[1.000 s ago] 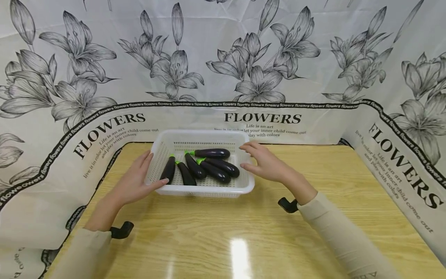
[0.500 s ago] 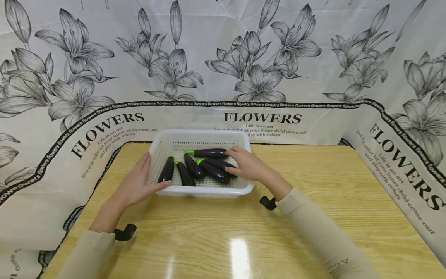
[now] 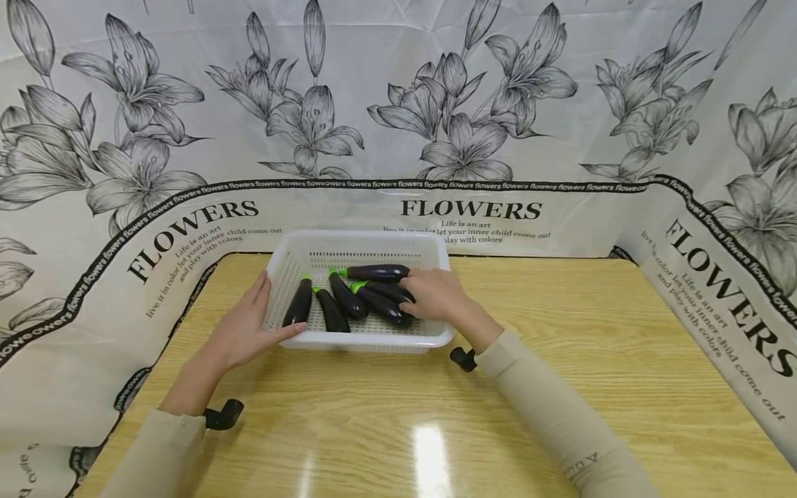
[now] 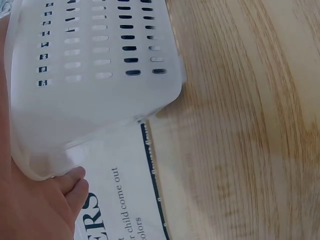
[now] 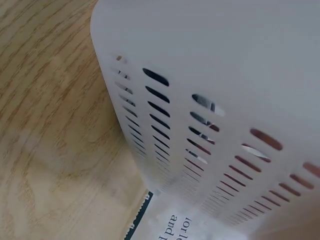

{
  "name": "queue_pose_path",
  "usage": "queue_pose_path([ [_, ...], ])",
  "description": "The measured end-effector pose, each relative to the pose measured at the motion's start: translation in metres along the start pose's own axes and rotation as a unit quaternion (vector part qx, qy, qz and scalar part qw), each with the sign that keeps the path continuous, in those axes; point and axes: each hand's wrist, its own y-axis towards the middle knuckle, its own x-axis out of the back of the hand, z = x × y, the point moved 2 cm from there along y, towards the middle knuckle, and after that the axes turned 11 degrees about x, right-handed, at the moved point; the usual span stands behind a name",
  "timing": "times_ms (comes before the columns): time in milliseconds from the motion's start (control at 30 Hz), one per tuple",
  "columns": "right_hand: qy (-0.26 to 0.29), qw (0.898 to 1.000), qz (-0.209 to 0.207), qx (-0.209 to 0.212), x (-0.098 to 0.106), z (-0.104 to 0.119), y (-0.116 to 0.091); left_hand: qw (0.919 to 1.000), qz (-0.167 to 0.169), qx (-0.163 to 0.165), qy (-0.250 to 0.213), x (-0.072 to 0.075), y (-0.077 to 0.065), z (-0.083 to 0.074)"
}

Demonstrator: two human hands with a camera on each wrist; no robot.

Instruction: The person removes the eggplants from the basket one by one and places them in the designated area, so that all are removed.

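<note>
A white slotted plastic basket [image 3: 367, 339] stands at the back of the table with several dark purple, green-capped eggplants lying in it. At its left end my left hand [image 3: 239, 332] holds the rim, thumb over the front corner. In the left wrist view, fingertips [image 4: 75, 182] curl at the basket's rim. My right hand [image 3: 438, 297] reaches over the right rim and grips the blunt end of an eggplant [image 3: 389, 290], whose tip is hidden by the fingers. In the right wrist view the basket's wall [image 5: 225, 65] blocks sight of the hand.
The wood-grain table [image 3: 349, 415] spreads in front of the basket and to its right. A flower-printed cloth [image 3: 349, 159] hangs behind and along both sides, close behind the basket. Two more eggplants, an upper one [image 3: 373, 272] and a lower one [image 3: 385, 309], flank the gripped one.
My right hand has moved left from outside the right rim into the basket, and its fingers have closed round an eggplant. The left hand keeps its place at the basket's left end.
</note>
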Motion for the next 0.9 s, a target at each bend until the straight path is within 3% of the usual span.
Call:
queue_pose_path([
  [900,-0.069,0.994,0.083,-0.008,-0.002,0.006,0.016,0.9999,0.004,-0.006,0.01,0.0,0.003,0.001],
])
